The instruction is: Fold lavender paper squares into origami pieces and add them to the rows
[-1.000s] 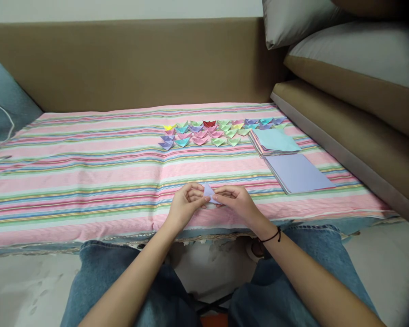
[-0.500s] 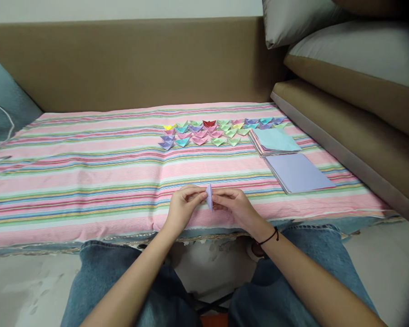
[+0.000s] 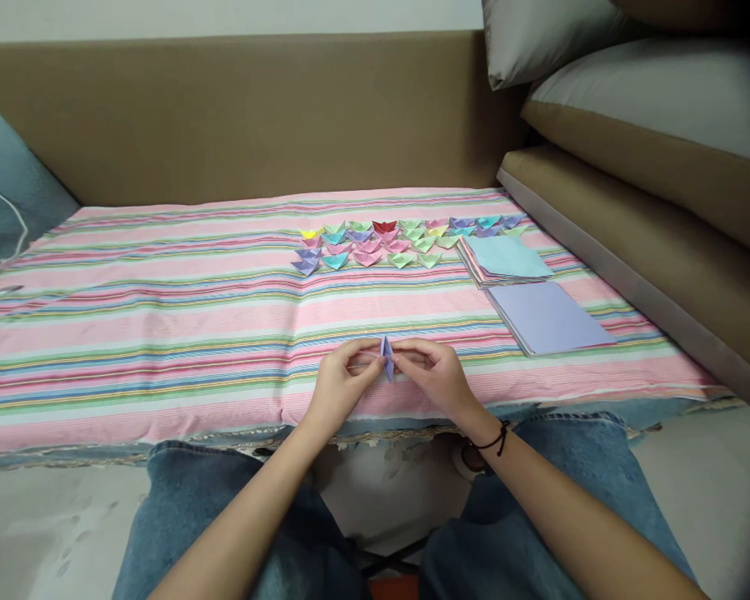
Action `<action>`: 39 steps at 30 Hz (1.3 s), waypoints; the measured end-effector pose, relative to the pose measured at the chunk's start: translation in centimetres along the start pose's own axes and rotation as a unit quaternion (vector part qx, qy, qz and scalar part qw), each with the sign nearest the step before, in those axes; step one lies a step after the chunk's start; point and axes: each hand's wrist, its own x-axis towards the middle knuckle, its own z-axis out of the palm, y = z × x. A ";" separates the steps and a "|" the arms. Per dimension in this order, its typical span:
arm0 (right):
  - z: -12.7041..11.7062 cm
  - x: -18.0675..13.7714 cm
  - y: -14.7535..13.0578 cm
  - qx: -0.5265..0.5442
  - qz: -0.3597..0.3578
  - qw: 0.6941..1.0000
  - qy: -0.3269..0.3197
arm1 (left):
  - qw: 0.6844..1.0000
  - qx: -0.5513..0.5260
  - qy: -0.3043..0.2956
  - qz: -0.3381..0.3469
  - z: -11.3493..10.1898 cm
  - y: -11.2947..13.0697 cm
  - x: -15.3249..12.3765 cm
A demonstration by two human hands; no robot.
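Lilac paper, folded small, is pinched by both hands; one side is clamped between thumb and fingers of the left hand, the other likewise by the right hand; the piece is held just above the near edge of the striped cloth, though whether the cloth is touched from below cannot be told. A shaping of the folded piece seems to be in hand, its sides apparently being parted; for the next move, a light, even pull by the fingertips would be called for, so that the creases are not torn. A narrow diamond is formed by the paper, with one point turned away from the body and one toward it; the folds are partly hidden by the thumbs. Farther out, small folded boats in many colours are set in rows; to their right, a pale blue stack and a lilac stack are placed side by side.
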 end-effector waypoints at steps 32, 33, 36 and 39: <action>-0.3 0.1 -1.0 0.021 0.018 1.000 -0.005 | 0.992 -0.119 0.009 -0.046 0.4 0.5 0.1; -0.4 0.1 -1.1 0.021 0.019 1.000 0.001 | 0.991 -0.125 0.005 -0.048 0.5 0.5 0.0; -0.4 0.1 -1.2 0.017 0.012 1.000 0.019 | 0.989 -0.136 -0.020 -0.056 0.8 0.3 -0.1; -0.4 0.1 -1.2 0.015 0.006 1.000 0.013 | 0.989 -0.127 -0.032 -0.068 1.0 0.0 -0.2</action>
